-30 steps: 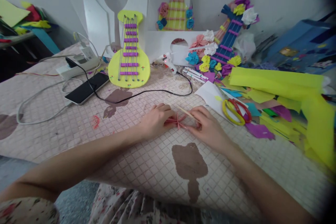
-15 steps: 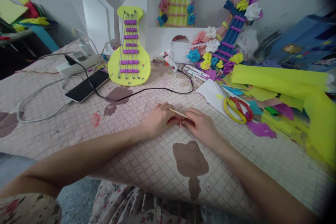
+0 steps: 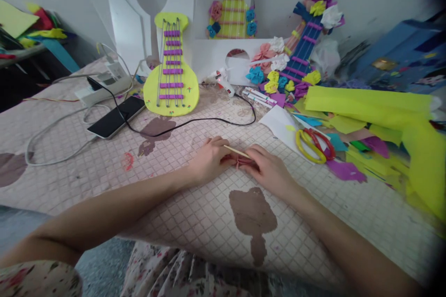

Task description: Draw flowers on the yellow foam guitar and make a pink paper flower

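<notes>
My left hand (image 3: 212, 160) and my right hand (image 3: 266, 167) meet over the middle of the table. Between them is a thin pale stick (image 3: 236, 151), its left end at my left fingers and its right end in my right fingers. Just below the stick, a small pink piece (image 3: 241, 161), like folded paper, is pinched between the fingertips of both hands. The fingers cover much of it.
A yellow paper guitar (image 3: 170, 79) leans at the back, with a phone (image 3: 116, 117) and cables left of it. Behind my hands lies a glue gun (image 3: 225, 82). Scissors (image 3: 315, 145) and paper scraps (image 3: 369, 148) are at the right.
The view has shifted very slightly. A little more of the pink piece shows between my fingers; both hands keep nearly the same place and hold.
</notes>
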Action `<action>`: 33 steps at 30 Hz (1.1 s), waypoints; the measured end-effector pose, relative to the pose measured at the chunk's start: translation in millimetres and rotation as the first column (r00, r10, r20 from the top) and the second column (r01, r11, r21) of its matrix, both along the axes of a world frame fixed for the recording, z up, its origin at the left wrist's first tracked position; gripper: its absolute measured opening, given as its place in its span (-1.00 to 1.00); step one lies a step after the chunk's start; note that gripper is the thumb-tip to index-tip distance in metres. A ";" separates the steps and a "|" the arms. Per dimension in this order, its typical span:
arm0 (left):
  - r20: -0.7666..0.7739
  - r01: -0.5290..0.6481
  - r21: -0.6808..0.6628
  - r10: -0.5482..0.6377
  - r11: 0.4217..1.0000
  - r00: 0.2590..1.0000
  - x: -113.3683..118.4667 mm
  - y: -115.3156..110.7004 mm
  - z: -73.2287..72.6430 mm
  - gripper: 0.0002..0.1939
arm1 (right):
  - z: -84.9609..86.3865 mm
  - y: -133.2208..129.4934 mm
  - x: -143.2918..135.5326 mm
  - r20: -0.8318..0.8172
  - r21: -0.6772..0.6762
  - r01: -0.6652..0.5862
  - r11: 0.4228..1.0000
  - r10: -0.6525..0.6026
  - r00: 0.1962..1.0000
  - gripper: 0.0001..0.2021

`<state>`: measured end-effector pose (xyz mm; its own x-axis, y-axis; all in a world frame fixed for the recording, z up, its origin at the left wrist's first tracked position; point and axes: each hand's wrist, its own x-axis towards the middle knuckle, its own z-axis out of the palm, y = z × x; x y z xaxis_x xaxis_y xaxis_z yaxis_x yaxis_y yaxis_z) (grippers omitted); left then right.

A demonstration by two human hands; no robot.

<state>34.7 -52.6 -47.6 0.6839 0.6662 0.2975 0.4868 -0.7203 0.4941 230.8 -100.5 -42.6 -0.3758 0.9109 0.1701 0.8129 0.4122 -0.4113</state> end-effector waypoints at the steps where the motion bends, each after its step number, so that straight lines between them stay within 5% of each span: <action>1: -0.005 0.001 0.000 -0.001 1.000 1.000 -0.7 0.2 -0.2 -0.92 | 0.3 -1.6 2.0 -0.026 -0.001 -0.001 1.000 0.001 1.000 -0.85; 9: 0.024 0.059 -0.031 -0.058 0.998 0.998 -4.3 5.0 -1.7 -0.90 | 3.4 -9.0 15.0 -0.178 0.065 -0.100 0.993 0.110 0.978 -0.87; 26: 0.034 0.153 -0.054 -0.151 0.987 0.988 -9.9 5.5 5.4 -0.60 | 2.0 -16.2 12.7 0.008 0.087 -0.147 0.985 0.146 0.989 -0.84; 33: -0.034 0.221 0.163 -0.219 0.961 0.975 -3.8 -2.5 6.8 -0.87 | 2.2 -16.2 11.1 0.012 0.064 -0.148 0.987 0.148 0.989 -0.83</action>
<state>30.8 -55.0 -40.8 0.8135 0.4415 0.3785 0.3140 -0.8813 0.3530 242.0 -116.6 -40.4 -0.5068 0.8324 0.2241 0.7438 0.5536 -0.3745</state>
